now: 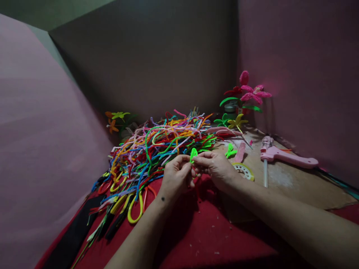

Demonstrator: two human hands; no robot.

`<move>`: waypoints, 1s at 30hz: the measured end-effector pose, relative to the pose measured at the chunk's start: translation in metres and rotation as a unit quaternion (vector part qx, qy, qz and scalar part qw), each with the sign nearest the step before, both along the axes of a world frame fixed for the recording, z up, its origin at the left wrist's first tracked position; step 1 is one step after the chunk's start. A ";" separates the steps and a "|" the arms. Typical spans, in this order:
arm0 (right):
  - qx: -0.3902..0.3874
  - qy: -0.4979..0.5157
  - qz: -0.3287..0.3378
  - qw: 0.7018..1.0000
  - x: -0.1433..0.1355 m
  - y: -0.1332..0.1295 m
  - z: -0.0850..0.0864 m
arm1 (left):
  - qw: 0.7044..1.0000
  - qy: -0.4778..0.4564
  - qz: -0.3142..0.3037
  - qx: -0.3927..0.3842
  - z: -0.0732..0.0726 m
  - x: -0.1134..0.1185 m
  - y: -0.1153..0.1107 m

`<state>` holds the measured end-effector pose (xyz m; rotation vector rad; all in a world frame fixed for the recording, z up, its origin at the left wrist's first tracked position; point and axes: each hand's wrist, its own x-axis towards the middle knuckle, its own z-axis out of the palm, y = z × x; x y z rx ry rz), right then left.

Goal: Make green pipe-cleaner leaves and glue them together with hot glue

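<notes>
Both hands meet near the middle of the head view, around a small bright green loop of fuzzy pipe cleaner (193,153). My left hand (177,172) pinches its lower part from the left. From the right, my right hand (213,166) has thumb and fingertips closed at the loop's side. The loop's lower end is hidden between the fingers. Just behind the hands lies a big heap of many-coloured pipe cleaners (157,144). Another small green twisted piece (230,151) rests on the board beyond my right hand.
A pink glue gun (291,156) and a yellow-rimmed tape roll (243,171) lie on the brown board (303,190) at the right. Pink flowers (255,93) stand behind. Yellow-handled scissors (135,211) lie left on the red cloth (202,239). Walls close in both sides.
</notes>
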<state>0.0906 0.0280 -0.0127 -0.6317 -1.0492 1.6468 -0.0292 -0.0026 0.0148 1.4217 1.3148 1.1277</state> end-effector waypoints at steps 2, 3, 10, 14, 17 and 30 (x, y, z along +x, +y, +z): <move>-0.045 0.018 0.011 0.999 0.000 0.001 0.000 | 1.000 -0.012 0.005 -0.002 -0.001 0.000 0.000; -0.063 0.027 0.017 0.997 0.000 0.002 -0.001 | 1.000 -0.018 0.007 -0.001 -0.001 0.000 0.000; -0.147 0.073 0.076 0.984 0.001 0.008 -0.004 | 0.999 -0.046 0.000 0.017 -0.002 0.001 -0.001; -0.145 0.086 0.085 0.982 0.000 0.009 -0.005 | 0.999 -0.041 -0.028 0.013 0.001 0.001 -0.003; -0.109 0.060 0.087 0.988 0.001 0.009 -0.006 | 0.998 -0.042 -0.041 0.005 0.000 0.000 -0.003; -0.072 0.073 0.088 0.991 0.003 0.010 -0.003 | 0.995 -0.065 -0.066 -0.025 0.004 -0.006 0.002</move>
